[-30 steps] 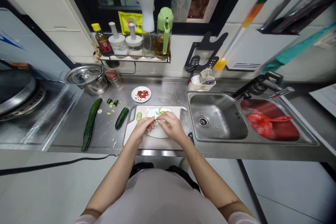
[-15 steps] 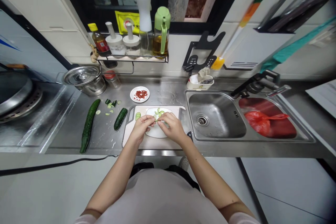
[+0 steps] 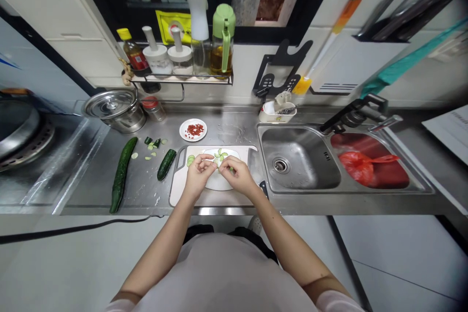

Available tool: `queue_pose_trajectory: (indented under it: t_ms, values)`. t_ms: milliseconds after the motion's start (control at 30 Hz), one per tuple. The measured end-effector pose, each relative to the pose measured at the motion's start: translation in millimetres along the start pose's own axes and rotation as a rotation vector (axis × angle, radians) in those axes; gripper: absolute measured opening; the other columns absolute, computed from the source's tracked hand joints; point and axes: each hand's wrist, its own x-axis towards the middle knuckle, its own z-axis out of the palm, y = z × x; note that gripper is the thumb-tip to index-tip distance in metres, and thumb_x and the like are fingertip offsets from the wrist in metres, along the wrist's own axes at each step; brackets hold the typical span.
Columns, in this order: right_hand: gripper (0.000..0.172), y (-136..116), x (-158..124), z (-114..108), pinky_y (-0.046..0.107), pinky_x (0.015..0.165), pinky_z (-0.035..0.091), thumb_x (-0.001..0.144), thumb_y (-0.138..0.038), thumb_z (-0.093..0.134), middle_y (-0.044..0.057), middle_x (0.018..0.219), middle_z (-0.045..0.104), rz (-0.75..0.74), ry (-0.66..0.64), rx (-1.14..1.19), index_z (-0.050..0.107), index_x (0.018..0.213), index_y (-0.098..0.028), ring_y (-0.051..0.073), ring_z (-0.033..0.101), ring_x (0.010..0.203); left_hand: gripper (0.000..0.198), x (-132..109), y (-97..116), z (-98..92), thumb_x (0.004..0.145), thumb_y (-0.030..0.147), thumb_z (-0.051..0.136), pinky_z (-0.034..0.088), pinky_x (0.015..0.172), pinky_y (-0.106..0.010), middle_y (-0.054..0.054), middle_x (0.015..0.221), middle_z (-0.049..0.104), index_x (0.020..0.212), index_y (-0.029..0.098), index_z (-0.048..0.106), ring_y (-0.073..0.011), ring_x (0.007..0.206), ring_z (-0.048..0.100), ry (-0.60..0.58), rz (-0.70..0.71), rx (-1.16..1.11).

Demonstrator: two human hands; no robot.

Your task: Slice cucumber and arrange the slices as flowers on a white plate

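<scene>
"So, how are you holding yourself over that board?"

"Both hands are close together above the white plate (image 3: pixel 218 185). My left hand (image 3: pixel 200 171) has its fingers loosely curled with the thumb pointing inward, and my right hand (image 3: pixel 236 174) has its fingers bent in toward its thumb. The fingertips nearly meet; I can't tell whether either pinches anything."

"And the cucumber slices?"

"The cucumber slices (image 3: pixel 220 155) lie on the far part of the plate, just beyond my fingertips. The plate sits on the chopping board (image 3: pixel 219 199), and a small stack (image 3: pixel 190 160) of slices is on the board, left of the plate."

"What else is about?"

"Left of the board, on the metal table (image 3: pixel 142 185), there's a shorter cucumber (image 3: pixel 166 165), some scattered offcuts (image 3: pixel 150 145) and, farther left, a long cucumber (image 3: pixel 123 175). Behind the board is a small dish (image 3: pixel 184 129) of red bits (image 3: pixel 195 130). A black handle (image 3: pixel 263 189) shows by my right wrist, near the sink (image 3: pixel 303 156)."
</scene>
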Motion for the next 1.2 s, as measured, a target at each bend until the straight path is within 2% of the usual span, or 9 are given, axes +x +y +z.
queue_pose_trajectory:
  t_ms: [167,333,567,800,1033,1200]
  values:
    - [0.018,3.3,1.1,-0.8,0.028,0.070,0.042,0.087,-0.030,0.054,0.001,0.074,0.058,-0.017,-0.034,-0.035,0.060,0.072,-0.022,0.016,0.052,0.075,0.038,1.8,-3.3,1.4,0.066,0.039,0.075,0.041,0.063,-0.021,0.002,0.068,0.062,0.092,0.017,0.058,-0.0091,0.063,0.056,-0.016,0.049,-0.033]
    - [0.018,5.2,3.4,-1.1,0.025,0.067,0.039,0.086,-0.026,0.053,0.000,0.070,0.056,-0.013,-0.038,0.022,0.057,0.070,-0.020,0.014,0.050,0.073,0.036,3.0,-4.9,4.9,0.068,0.037,0.075,0.041,0.061,-0.021,0.002,0.067,0.061,0.094,0.017,0.061,-0.0084,0.061,0.054,-0.014,0.089,-0.043]
    - [0.020,8.4,4.0,1.8,0.023,0.059,0.037,0.084,-0.027,0.053,-0.001,0.068,0.057,0.105,-0.060,0.116,0.056,0.066,-0.019,0.012,0.051,0.067,0.037,5.1,-11.7,5.7,0.071,0.037,0.074,0.043,0.064,-0.022,0.001,0.070,0.061,0.101,0.015,0.065,-0.0096,0.064,0.055,-0.012,0.099,-0.023]
    - [0.018,14.9,2.2,5.4,0.023,0.064,0.041,0.080,-0.028,0.053,-0.001,0.069,0.061,0.242,-0.098,0.177,0.059,0.066,-0.018,0.011,0.052,0.066,0.038,7.6,-21.6,3.8,0.071,0.036,0.073,0.045,0.068,-0.023,-0.002,0.076,0.063,0.102,0.014,0.068,-0.0108,0.070,0.057,-0.015,0.074,0.021]
    - [0.017,39.5,-6.2,9.9,0.022,0.064,0.041,0.077,-0.027,0.053,-0.001,0.066,0.062,0.357,-0.234,0.185,0.062,0.067,-0.016,0.011,0.052,0.063,0.034,13.1,-48.8,-8.4,0.068,0.035,0.074,0.044,0.064,-0.022,0.001,0.068,0.060,0.094,0.015,0.067,-0.0093,0.064,0.055,-0.085,-0.027,0.065]
    - [0.017,58.7,-21.1,17.9,0.021,0.059,0.036,0.078,-0.028,0.057,-0.001,0.065,0.061,0.427,-0.315,-0.004,0.064,0.067,-0.015,0.011,0.050,0.062,0.030,17.4,-77.4,-19.3,0.063,0.033,0.075,0.043,0.061,-0.021,0.003,0.063,0.060,0.084,0.015,0.064,-0.0088,0.060,0.053,-0.186,-0.109,0.104]
